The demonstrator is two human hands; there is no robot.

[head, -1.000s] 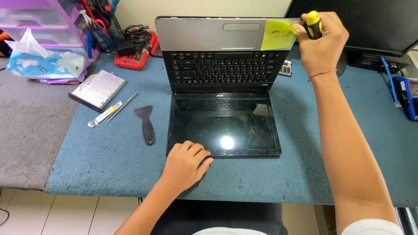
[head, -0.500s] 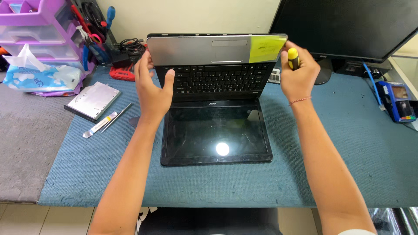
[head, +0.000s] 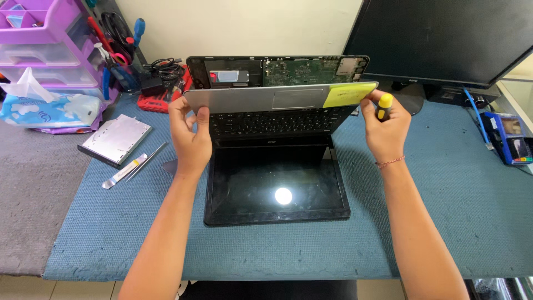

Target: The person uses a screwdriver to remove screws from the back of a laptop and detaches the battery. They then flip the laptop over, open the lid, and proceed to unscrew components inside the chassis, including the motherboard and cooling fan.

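Observation:
A black laptop lies opened flat on the blue mat, its screen (head: 277, 191) facing up nearest me. Its silver keyboard cover (head: 261, 100) is tilted up off the base. Behind the raised cover, the base (head: 288, 71) shows a green circuit board. My left hand (head: 189, 136) grips the cover's left edge. At the right edge, my right hand (head: 383, 130) pinches the cover beside a yellow sticky note (head: 347, 94), with a yellow-handled screwdriver (head: 384, 105) held in the same hand.
On the mat (head: 444, 222) at left lie a silver optical drive (head: 115, 139), a small tube and tweezers (head: 130, 169). Purple drawers (head: 39, 39), a tissue pack (head: 50, 108), tools and cables stand at the back left. A black monitor (head: 444, 39) rises at the back right.
My left hand left the screen and took hold of the cover's left edge. Both hands have lifted the keyboard cover up, baring the circuit board behind it.

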